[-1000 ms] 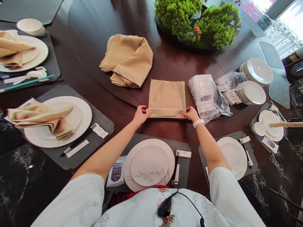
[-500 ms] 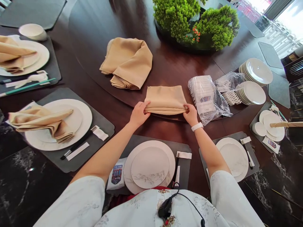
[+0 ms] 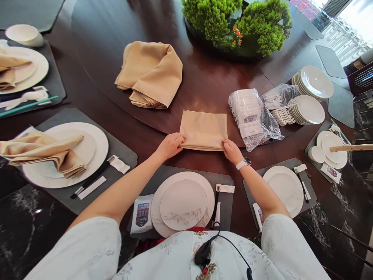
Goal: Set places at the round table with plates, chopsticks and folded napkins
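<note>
A tan cloth napkin (image 3: 203,130), folded into a layered rectangle, lies at the near edge of the dark turntable. My left hand (image 3: 171,145) pinches its near left corner, and my right hand (image 3: 232,151) pinches the near right corner. Behind it to the left rests a loosely folded pile of tan napkins (image 3: 151,74). Just below my hands, two stacked white plates (image 3: 183,202) sit on a grey placemat (image 3: 225,227). Black chopsticks (image 3: 215,206) lie to the right of those plates, and a printed packet (image 3: 142,214) lies to their left.
Plastic-wrapped white items (image 3: 247,116) and stacks of white plates (image 3: 309,109) stand on the right. A green plant arrangement (image 3: 236,27) is at the back. On the left, a folded napkin (image 3: 49,151) lies on plates. A wooden stick (image 3: 352,147) juts in from the right.
The napkin's near edge has been lowered toward me, and its layers now lie flatter. Both hands have come slightly nearer with it. The whole view has shifted a little.
</note>
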Tool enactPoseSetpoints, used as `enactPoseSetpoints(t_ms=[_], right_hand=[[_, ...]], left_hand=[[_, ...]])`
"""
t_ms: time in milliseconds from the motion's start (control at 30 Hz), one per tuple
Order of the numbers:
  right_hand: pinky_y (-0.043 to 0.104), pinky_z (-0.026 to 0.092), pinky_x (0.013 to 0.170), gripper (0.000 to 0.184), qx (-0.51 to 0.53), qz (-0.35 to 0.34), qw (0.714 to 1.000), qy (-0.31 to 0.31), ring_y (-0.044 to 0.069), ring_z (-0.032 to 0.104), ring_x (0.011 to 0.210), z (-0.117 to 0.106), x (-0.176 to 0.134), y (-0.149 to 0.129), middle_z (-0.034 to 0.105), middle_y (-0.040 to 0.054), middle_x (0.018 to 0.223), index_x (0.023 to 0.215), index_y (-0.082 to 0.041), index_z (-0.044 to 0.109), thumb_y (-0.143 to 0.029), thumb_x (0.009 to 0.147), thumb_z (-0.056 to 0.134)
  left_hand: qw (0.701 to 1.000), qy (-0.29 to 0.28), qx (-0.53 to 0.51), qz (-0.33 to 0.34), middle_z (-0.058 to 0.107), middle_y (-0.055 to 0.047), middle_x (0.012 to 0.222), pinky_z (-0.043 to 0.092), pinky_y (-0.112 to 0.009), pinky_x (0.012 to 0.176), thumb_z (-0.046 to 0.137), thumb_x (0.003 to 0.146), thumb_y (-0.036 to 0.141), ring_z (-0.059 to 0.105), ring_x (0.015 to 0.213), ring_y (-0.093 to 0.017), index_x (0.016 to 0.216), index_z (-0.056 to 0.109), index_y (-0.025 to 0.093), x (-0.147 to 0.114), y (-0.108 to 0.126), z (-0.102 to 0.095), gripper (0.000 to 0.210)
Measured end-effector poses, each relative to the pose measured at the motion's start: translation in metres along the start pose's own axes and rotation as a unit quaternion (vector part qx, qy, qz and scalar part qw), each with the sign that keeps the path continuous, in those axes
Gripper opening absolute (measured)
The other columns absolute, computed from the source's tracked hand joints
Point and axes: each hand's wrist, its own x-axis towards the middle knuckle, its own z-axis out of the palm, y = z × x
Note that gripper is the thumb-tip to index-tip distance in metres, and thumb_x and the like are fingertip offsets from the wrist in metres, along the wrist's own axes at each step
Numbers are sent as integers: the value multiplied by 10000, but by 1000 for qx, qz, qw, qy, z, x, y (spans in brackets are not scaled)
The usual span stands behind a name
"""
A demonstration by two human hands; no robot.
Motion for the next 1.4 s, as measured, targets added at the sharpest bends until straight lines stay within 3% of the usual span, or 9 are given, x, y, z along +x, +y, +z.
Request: enactPoseSetpoints(t_ms=[167, 300, 500, 600, 700, 900, 1100, 1300, 1400], right_hand=[[381, 548, 854, 107, 136, 144, 979, 57, 230, 671, 930, -6, 10, 2, 692, 89, 963, 897, -216, 502, -205, 808, 560], [323, 511, 746, 340, 220, 261, 932, 121, 186, 629, 746, -5, 34, 5, 633, -10, 792, 1091, -217, 443, -281, 794, 597], [333, 462, 764, 408, 95, 316, 940, 92, 202, 575, 748, -8, 59, 4, 601, 2, 803, 1170, -176, 432, -209, 798, 598], [357, 442, 835, 230, -62, 226, 971, 49, 242, 563, 913, -16, 66, -9, 627, 127, 1012, 1071, -157, 525, -147, 845, 566], [389, 414, 914, 157, -191, 108, 975, -31, 277, 539, 1033, -22, 70, -27, 634, 180, 1084, 1017, -146, 597, -99, 941, 468], [395, 444, 920, 268, -248, 0, 951, -187, 296, 584, 1041, -31, 71, -45, 654, 220, 1071, 1052, -85, 672, -53, 946, 429], [392, 459, 883, 309, -249, 7, 945, -213, 302, 623, 1037, -35, 76, -51, 668, 232, 1065, 1106, -59, 681, -43, 968, 405], [379, 455, 869, 336, -249, 65, 950, -176, 296, 624, 1057, -33, 98, -56, 674, 230, 1105, 1120, -80, 659, -79, 1007, 344], [376, 449, 871, 318, -214, 89, 961, -148, 292, 628, 1019, -36, 102, -50, 687, 218, 1090, 1130, -94, 633, -65, 979, 354]], left_hand=[[977, -1, -145, -154, 694, -56, 1015, 552, -351, 861, 676, 712, 313, 656, 910, -217, 1046, 585, 196, 10, -5, -6, 365], [934, 37, -251, -252, 685, -48, 1017, 542, -320, 809, 730, 695, 424, 645, 835, -179, 1231, 499, 182, 31, -12, -3, 631], [919, 31, -173, -353, 661, -102, 1086, 527, -399, 937, 680, 796, 420, 647, 942, -233, 1218, 521, 182, 59, -17, -1, 510], [944, 45, -36, -325, 598, -179, 1237, 477, -453, 1030, 654, 822, 337, 596, 1141, -318, 1175, 556, 160, 64, -4, -2, 407], [969, 54, 95, -220, 563, -215, 1295, 452, -501, 1025, 593, 849, 216, 538, 1232, -379, 1181, 584, 141, 66, 14, -4, 340], [983, -62, 175, 0, 652, -206, 959, 514, -459, 877, 412, 909, 72, 630, 999, -329, 920, 680, 130, 68, 21, 2, 275], [971, -85, 223, 21, 664, -214, 990, 527, -432, 902, 417, 911, 85, 640, 1000, -314, 958, 697, 107, 65, 10, 10, 285], [981, -53, 189, -11, 654, -222, 1129, 500, -491, 982, 560, 913, 343, 595, 1120, -367, 1109, 662, 107, 60, 21, 16, 323], [990, -26, 132, -50, 657, -220, 1136, 499, -495, 987, 576, 847, 223, 591, 1133, -366, 1107, 650, 130, 60, 18, 13, 285]])
